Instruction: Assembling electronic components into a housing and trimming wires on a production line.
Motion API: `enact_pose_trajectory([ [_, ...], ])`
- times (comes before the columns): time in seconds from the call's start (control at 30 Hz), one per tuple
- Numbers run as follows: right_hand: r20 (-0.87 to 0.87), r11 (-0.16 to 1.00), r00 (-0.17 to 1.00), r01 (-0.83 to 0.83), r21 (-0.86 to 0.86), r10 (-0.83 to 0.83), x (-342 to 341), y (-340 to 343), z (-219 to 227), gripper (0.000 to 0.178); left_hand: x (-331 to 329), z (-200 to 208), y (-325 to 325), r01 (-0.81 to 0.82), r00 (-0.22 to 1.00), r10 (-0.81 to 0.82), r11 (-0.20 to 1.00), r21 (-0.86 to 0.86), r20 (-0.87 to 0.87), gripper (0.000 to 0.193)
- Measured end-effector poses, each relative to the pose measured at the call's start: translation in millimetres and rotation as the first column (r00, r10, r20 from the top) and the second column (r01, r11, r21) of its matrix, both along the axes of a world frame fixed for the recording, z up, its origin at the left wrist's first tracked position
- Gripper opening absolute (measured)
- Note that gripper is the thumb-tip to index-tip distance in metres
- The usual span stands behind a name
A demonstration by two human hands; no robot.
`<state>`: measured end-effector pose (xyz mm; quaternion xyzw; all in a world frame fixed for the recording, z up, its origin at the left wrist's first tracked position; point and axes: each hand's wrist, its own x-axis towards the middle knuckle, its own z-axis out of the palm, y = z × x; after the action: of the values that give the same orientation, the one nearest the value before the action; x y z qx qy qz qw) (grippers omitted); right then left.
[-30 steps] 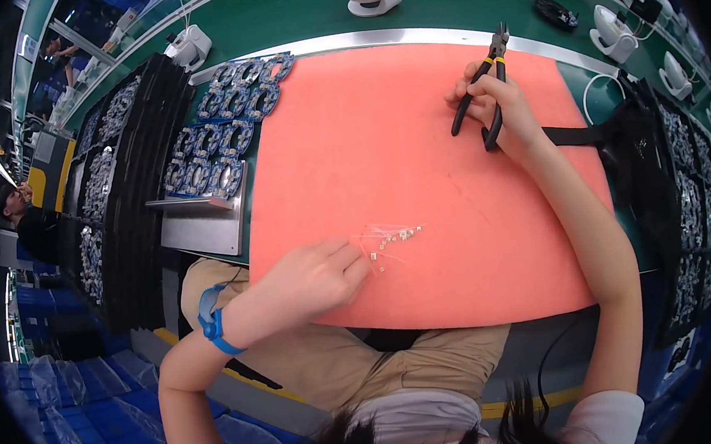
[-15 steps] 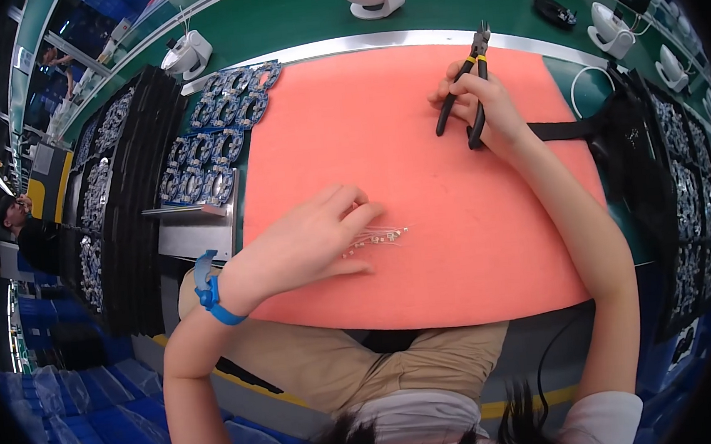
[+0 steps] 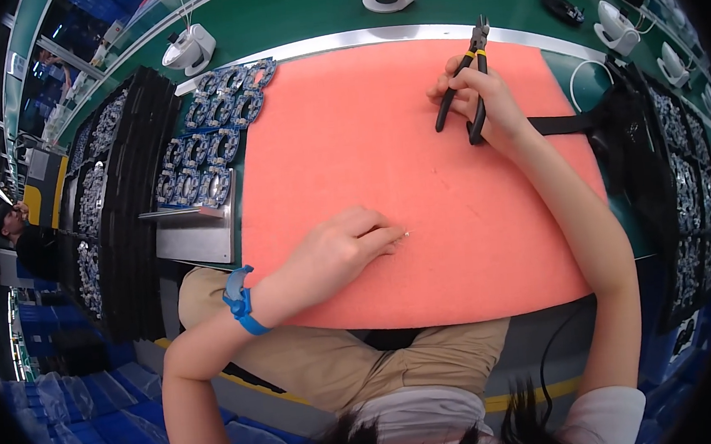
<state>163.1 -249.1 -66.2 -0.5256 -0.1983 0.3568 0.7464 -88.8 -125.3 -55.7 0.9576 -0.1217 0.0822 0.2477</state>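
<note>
2 hands: my right hand (image 3: 479, 99) grips black pliers (image 3: 464, 88) far right; left hand (image 3: 337, 253) curled, fingertips pinching a tiny part (image 3: 407, 234) on the orange mat (image 3: 349, 139).

My left hand (image 3: 337, 253) lies over the little metal piece on the pink mat (image 3: 382, 136), so I can only see a tiny shiny tip by my fingers. It is too small to tell what it is. My right hand (image 3: 479, 99) covers the middle of the pliers (image 3: 466, 88). My lap hides the near edge of the mat. The parts in the black trays (image 3: 120, 199) are too small to make out.
</note>
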Motion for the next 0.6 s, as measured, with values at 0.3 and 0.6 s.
enact_pose_trajectory([
  [0.3,-0.001,1.0,1.0,0.014,0.006,-0.014,-1,0,1,0.017,7,-4,1,0.063,0.993,-0.082,0.979,0.195,0.09,0.021],
  [0.6,-0.009,1.0,1.0,0.004,0.013,-0.003,2,-1,0,0.018,16,2,8,-0.213,0.953,0.12,0.917,-0.336,-0.279,0.012],
])
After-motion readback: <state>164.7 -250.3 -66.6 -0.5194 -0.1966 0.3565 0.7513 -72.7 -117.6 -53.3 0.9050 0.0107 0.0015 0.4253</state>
